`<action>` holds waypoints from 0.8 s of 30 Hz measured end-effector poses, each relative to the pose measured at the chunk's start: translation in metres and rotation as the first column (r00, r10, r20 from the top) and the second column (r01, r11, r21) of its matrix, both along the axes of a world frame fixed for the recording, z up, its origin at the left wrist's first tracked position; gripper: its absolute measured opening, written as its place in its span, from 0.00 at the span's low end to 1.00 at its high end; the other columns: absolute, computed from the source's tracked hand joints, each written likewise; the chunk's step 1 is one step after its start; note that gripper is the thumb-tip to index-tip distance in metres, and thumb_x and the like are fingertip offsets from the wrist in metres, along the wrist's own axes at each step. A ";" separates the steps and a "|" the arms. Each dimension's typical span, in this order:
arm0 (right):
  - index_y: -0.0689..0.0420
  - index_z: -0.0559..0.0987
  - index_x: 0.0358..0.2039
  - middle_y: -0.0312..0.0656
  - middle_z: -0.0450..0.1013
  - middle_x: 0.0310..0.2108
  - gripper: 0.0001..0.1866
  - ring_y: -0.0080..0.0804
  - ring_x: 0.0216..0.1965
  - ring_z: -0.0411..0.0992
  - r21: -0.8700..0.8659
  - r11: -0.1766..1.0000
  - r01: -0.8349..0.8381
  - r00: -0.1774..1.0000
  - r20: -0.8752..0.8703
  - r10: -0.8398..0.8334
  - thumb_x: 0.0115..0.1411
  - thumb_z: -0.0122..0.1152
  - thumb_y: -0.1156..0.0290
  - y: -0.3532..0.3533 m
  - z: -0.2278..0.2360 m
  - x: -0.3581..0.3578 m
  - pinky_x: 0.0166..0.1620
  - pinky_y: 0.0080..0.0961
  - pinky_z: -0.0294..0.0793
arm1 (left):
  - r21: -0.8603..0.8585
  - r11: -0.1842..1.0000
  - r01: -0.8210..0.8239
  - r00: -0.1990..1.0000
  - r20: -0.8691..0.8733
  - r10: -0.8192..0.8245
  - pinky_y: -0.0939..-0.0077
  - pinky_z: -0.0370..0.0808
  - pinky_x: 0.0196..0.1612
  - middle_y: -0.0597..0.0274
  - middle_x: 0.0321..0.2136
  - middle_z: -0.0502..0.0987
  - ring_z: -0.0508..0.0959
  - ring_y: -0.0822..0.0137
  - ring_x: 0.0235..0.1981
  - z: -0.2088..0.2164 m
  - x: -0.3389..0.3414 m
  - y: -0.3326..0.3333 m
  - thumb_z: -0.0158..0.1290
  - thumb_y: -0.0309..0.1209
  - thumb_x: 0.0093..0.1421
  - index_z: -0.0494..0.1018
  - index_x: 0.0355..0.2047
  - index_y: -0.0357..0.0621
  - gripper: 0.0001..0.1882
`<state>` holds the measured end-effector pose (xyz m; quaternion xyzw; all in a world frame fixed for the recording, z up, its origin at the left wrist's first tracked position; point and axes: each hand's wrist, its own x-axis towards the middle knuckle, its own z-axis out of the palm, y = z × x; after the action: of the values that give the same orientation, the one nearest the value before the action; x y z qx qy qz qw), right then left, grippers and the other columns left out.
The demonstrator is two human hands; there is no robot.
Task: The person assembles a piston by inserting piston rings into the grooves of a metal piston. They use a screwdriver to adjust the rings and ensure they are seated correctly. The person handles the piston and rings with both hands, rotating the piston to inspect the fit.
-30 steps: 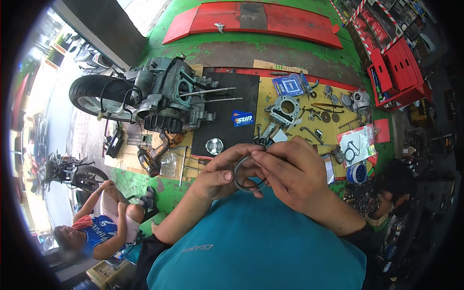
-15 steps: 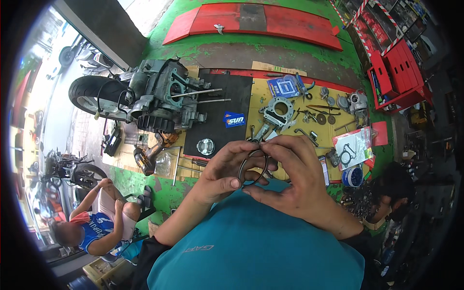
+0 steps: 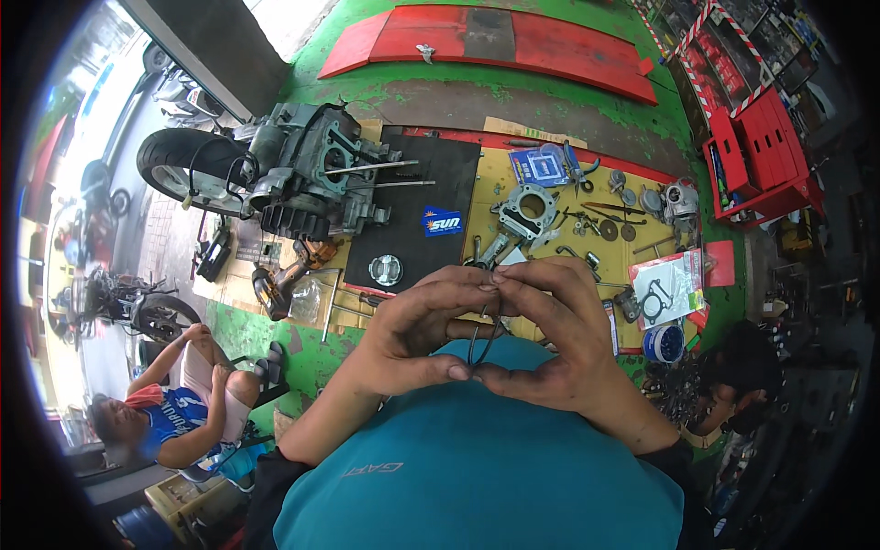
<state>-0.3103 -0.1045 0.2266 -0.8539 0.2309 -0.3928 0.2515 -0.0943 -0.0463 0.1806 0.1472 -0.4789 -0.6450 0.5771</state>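
Both hands meet above my lap in front of the work area, holding a thin dark piston ring (image 3: 473, 349). My left hand (image 3: 408, 321) pinches it from the left, thumb low and fingers on top. My right hand (image 3: 573, 330) grips its other side between thumb and fingertips. The ring is seen nearly edge-on, and fingers cover part of it; whether it is one ring or more, I cannot tell. Beyond my left hand, a silver piston (image 3: 386, 269) lies on a black mat (image 3: 412, 165). Past my fingers sits a metal cylinder block (image 3: 511, 214).
An engine (image 3: 284, 165) with a wheel and two protruding studs stands back left. A cordless power tool (image 3: 291, 280), loose engine parts, a bagged gasket (image 3: 654, 302) and a blue tub (image 3: 664, 343) lie about. One person (image 3: 183, 412) sits left; another crouches right.
The ring has turned from a visibly open loop to nearly edge-on. Both thumbs have moved lower and closer together. My hands keep hold of it.
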 end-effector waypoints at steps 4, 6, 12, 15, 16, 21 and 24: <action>0.59 0.78 0.59 0.45 0.73 0.55 0.44 0.48 0.49 0.73 -0.011 1.000 -0.024 0.999 0.042 0.025 0.36 0.83 0.68 0.000 -0.004 -0.002 0.49 0.42 0.76 | -0.013 0.999 -0.047 0.997 0.058 0.047 0.53 0.75 0.66 0.43 0.67 0.61 0.69 0.49 0.67 0.004 -0.003 0.003 0.65 0.15 0.57 0.68 0.64 0.31 0.34; 0.59 0.78 0.59 0.46 0.73 0.55 0.45 0.48 0.48 0.73 -0.007 0.999 -0.037 0.998 0.057 0.037 0.35 0.83 0.68 0.000 -0.006 -0.003 0.49 0.41 0.76 | -0.028 0.998 -0.063 0.994 0.086 0.066 0.54 0.76 0.66 0.43 0.66 0.62 0.70 0.49 0.67 0.006 -0.004 0.004 0.65 0.16 0.57 0.68 0.64 0.31 0.34; 0.59 0.77 0.61 0.48 0.71 0.57 0.45 0.45 0.49 0.74 0.048 0.995 -0.087 0.992 0.092 0.082 0.38 0.83 0.70 0.001 -0.012 -0.008 0.48 0.38 0.77 | -0.030 0.991 -0.127 0.978 0.161 0.130 0.56 0.77 0.65 0.43 0.65 0.64 0.71 0.52 0.66 0.015 -0.008 0.008 0.66 0.15 0.56 0.69 0.63 0.32 0.34; 0.59 0.76 0.63 0.49 0.70 0.59 0.45 0.46 0.52 0.74 0.104 0.988 -0.113 0.989 0.108 0.102 0.40 0.82 0.72 0.004 -0.015 -0.009 0.50 0.37 0.79 | -0.074 0.987 -0.142 0.967 0.201 0.154 0.57 0.77 0.64 0.43 0.64 0.65 0.72 0.52 0.65 0.015 -0.008 0.008 0.66 0.16 0.56 0.70 0.63 0.32 0.34; 0.59 0.76 0.63 0.50 0.69 0.59 0.45 0.46 0.53 0.74 0.110 0.986 -0.126 0.987 0.116 0.113 0.41 0.82 0.73 0.004 -0.015 -0.010 0.52 0.37 0.79 | -0.083 0.986 -0.146 0.965 0.209 0.161 0.57 0.77 0.64 0.43 0.64 0.65 0.72 0.52 0.65 0.015 -0.008 0.008 0.67 0.16 0.55 0.70 0.63 0.32 0.34; 0.60 0.75 0.64 0.51 0.68 0.60 0.46 0.47 0.57 0.73 0.117 0.981 -0.154 0.982 0.125 0.140 0.41 0.82 0.75 0.005 -0.014 -0.012 0.56 0.38 0.79 | -0.083 0.978 -0.194 0.933 0.294 0.210 0.56 0.79 0.62 0.36 0.62 0.68 0.76 0.50 0.61 0.019 -0.009 0.013 0.73 0.25 0.53 0.72 0.60 0.33 0.35; 0.60 0.74 0.65 0.51 0.68 0.60 0.46 0.47 0.58 0.73 0.094 0.984 -0.155 0.984 0.103 0.145 0.41 0.82 0.75 0.005 -0.013 -0.013 0.57 0.38 0.79 | -0.113 0.972 -0.205 0.922 0.312 0.230 0.58 0.80 0.60 0.36 0.61 0.69 0.77 0.51 0.60 0.021 -0.010 0.013 0.74 0.26 0.53 0.73 0.59 0.33 0.34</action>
<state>-0.3236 -0.0991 0.2140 -0.8352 0.1732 -0.4010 0.3341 -0.1044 -0.0331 0.2018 0.2804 -0.5725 -0.5247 0.5642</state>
